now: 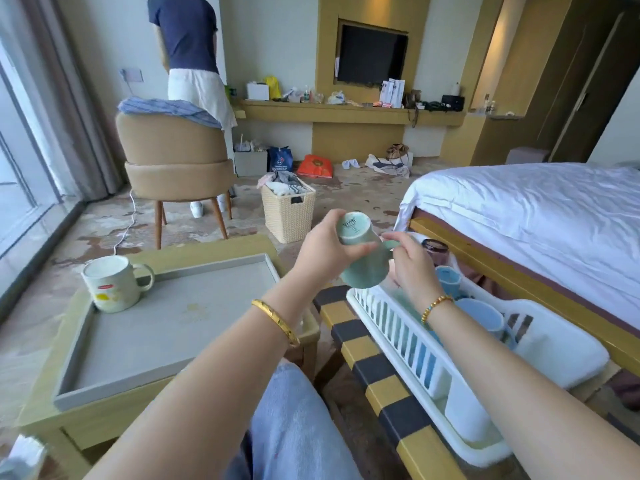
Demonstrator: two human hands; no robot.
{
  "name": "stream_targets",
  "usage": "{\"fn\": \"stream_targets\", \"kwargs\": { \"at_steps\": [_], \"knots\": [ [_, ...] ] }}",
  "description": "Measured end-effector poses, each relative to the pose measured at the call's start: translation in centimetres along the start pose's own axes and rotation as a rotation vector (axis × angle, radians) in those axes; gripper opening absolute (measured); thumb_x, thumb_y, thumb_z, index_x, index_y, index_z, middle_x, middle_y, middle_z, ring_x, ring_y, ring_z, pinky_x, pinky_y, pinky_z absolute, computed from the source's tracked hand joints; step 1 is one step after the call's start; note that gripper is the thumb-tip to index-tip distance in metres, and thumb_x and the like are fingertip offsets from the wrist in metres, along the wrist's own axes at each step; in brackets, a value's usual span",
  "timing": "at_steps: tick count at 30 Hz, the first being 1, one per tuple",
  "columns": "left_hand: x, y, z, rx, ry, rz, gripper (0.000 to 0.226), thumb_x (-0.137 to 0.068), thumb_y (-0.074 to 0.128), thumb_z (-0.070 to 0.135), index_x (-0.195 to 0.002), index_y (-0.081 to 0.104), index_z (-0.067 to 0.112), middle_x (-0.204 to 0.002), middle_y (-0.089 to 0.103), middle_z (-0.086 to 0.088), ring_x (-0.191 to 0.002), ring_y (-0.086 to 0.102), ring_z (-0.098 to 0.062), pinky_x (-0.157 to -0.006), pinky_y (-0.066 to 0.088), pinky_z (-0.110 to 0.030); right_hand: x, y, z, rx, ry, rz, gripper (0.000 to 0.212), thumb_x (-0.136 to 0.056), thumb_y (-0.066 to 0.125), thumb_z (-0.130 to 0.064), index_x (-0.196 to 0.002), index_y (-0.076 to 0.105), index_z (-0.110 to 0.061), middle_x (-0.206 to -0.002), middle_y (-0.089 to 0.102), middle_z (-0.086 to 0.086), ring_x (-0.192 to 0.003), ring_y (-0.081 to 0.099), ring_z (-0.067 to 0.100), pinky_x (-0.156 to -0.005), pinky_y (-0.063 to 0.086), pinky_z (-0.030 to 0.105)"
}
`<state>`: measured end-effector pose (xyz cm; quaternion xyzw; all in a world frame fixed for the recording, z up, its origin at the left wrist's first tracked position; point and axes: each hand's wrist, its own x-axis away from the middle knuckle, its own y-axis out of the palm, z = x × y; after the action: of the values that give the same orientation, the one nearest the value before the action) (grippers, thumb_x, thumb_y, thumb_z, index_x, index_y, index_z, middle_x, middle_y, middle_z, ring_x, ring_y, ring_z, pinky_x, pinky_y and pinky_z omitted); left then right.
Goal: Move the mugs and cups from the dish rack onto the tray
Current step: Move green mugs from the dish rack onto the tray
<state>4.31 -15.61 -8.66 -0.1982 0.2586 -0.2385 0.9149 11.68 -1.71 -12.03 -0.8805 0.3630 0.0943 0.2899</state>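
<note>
Both hands hold a green mug [360,251] in the air between the tray [166,327] and the dish rack [460,368]. The left hand [325,251] wraps its body, its base turned up toward the camera; the right hand [412,265] pinches the handle. A cream mug [112,284] stands upright in the tray's far left corner. Blue cups [485,313] lie in the rack, which rests on a yellow-and-black bench [374,368] beside the bed [536,216].

Glossy ceramic green mug [360,251]; white plastic dish rack [398,327]; matt grey tray [166,327].
</note>
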Motion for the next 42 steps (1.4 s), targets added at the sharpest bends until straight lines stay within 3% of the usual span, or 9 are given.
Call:
{"fn": "stream_targets", "kwargs": {
  "at_steps": [2,4,7,10,14,17,24,34,42],
  "knots": [
    [0.2,-3.3,-2.1,-0.068,-0.006,0.043,0.069,-0.07,0.076,0.039,-0.128,0.044,0.018,-0.103,0.052,0.009,-0.093,0.051,-0.011,-0.077,0.04,-0.023,-0.4,3.3,-1.3,0.096,-0.065,-0.104,0.039,-0.089,0.036,-0.006,-0.117,0.059,-0.019,-0.113,0.06,0.003,-0.087,0.056,0.015,-0.071,0.044,0.018],
    [0.7,-6.3,-4.7,-0.12,-0.037,0.078,0.068,-0.071,0.076,0.037,-0.128,0.044,0.018,-0.107,0.055,0.008,-0.097,0.053,-0.014,-0.077,0.04,-0.024,-0.7,7.4,-2.4,0.211,-0.159,-0.213,0.041,-0.088,0.039,-0.003,-0.123,0.056,-0.018,-0.125,0.057,0.004,-0.112,0.051,0.02,-0.091,0.041,0.026],
    [1.6,-10.6,-9.5,-0.178,-0.12,0.124,0.066,-0.07,0.076,0.034,-0.126,0.045,0.019,-0.116,0.059,0.001,-0.102,0.055,-0.019,-0.079,0.041,-0.027,-1.2,14.2,-3.6,0.376,-0.294,-0.377,0.036,-0.093,0.039,-0.006,-0.126,0.053,-0.015,-0.129,0.057,0.005,-0.123,0.046,0.023,-0.1,0.038,0.033],
    [2.6,-14.2,-14.5,-0.206,-0.229,0.155,0.067,-0.07,0.077,0.032,-0.128,0.045,0.018,-0.12,0.059,0.0,-0.103,0.054,-0.017,-0.08,0.039,-0.025,-1.5,20.7,-4.7,0.551,-0.365,-0.506,0.028,-0.094,0.042,-0.01,-0.113,0.061,-0.019,-0.11,0.066,0.008,-0.105,0.06,0.029,-0.082,0.051,0.038],
    [3.5,-17.6,-20.8,-0.242,-0.391,0.183,0.069,-0.071,0.076,0.035,-0.129,0.043,0.02,-0.124,0.057,0.0,-0.109,0.053,-0.02,-0.08,0.038,-0.026,-1.4,28.1,-5.2,0.652,-0.391,-0.651,0.02,-0.09,0.043,-0.007,-0.086,0.06,-0.017,-0.09,0.067,0.01,-0.087,0.063,0.032,-0.058,0.039,0.031],
    [3.0,-18.6,-24.5,-0.266,-0.446,0.196,0.069,-0.071,0.076,0.035,-0.13,0.043,0.021,-0.126,0.056,0.001,-0.11,0.052,-0.018,-0.08,0.036,-0.024,-1.7,32.1,-4.4,0.604,-0.363,-0.653,0.023,-0.091,0.043,-0.008,-0.087,0.064,-0.018,-0.089,0.068,0.012,-0.086,0.063,0.033,-0.058,0.034,0.029],
    [-0.3,-19.3,-28.9,-0.31,-0.475,0.079,0.073,-0.073,0.075,0.034,-0.134,0.038,0.018,-0.13,0.052,-0.003,-0.116,0.049,-0.02,-0.086,0.035,-0.022,-4.2,36.7,-1.7,0.46,-0.226,-0.699,0.023,-0.092,0.048,-0.018,-0.103,0.068,-0.018,-0.098,0.069,0.017,-0.093,0.062,0.035,-0.076,0.052,0.038],
    [-2.8,-18.8,-31.5,-0.312,-0.53,0.093,0.072,-0.077,0.072,0.028,-0.138,0.035,0.017,-0.136,0.048,-0.004,-0.123,0.046,-0.022,-0.093,0.036,-0.026,-5.7,40.0,0.6,0.421,-0.177,-0.62,0.022,-0.091,0.052,-0.021,-0.108,0.067,-0.02,-0.097,0.071,0.015,-0.092,0.063,0.035,-0.073,0.053,0.037],
    [-4.9,-18.9,-31.8,-0.505,-0.543,0.039,0.063,-0.081,0.067,0.031,-0.134,0.036,0.016,-0.129,0.05,-0.012,-0.112,0.05,-0.031,-0.084,0.041,-0.034,-6.1,42.0,1.4,0.335,-0.088,-0.568,0.038,-0.096,0.047,-0.022,-0.133,0.051,-0.021,-0.124,0.053,0.011,-0.118,0.05,0.03,-0.092,0.045,0.036]
  ]
}}
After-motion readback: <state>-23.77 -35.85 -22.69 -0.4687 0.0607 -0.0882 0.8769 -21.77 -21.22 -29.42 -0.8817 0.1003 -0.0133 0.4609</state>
